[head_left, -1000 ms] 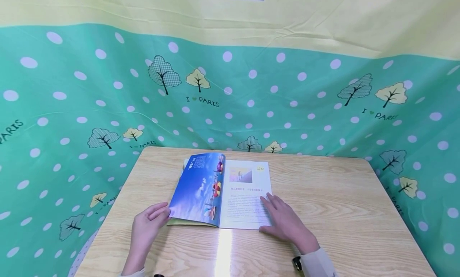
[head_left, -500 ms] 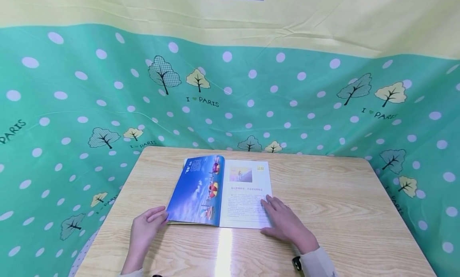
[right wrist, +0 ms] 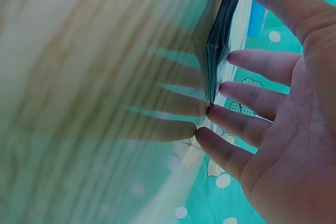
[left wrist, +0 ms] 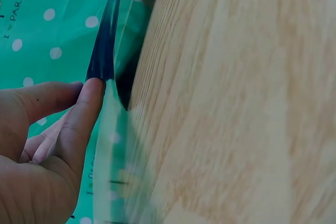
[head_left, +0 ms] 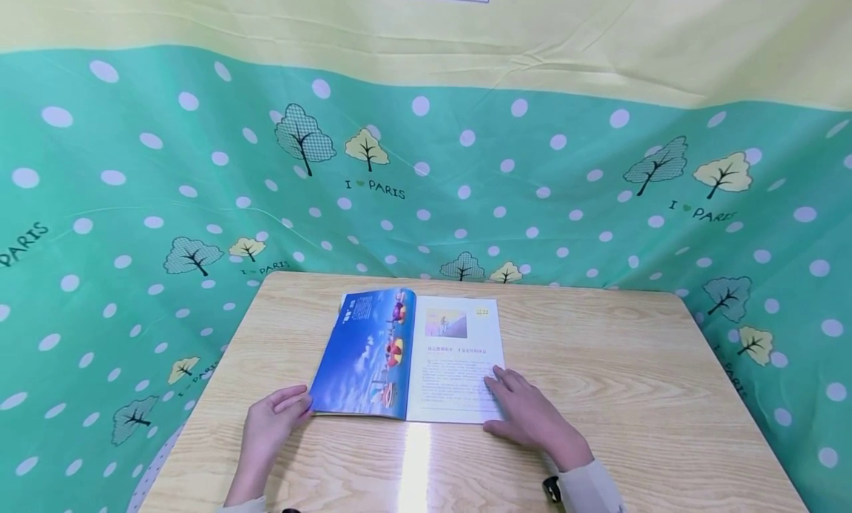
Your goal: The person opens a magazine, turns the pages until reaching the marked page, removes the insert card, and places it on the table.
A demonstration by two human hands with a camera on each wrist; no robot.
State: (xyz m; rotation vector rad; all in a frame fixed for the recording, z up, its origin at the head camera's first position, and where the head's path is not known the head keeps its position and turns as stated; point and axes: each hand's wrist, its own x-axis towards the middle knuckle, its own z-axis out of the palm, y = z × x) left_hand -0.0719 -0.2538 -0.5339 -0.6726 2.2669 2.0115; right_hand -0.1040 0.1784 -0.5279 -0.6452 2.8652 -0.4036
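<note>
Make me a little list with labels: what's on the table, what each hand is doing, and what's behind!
Thing on table: open book, lying flat on a wooden table
Left page: blue picture
Right page: text with a small photo
Left hand: fingertips pinch the left page's edge
Right hand: flat, fingers resting on the right page's lower corner
Behind: green dotted cloth with trees and "I love Paris"
</note>
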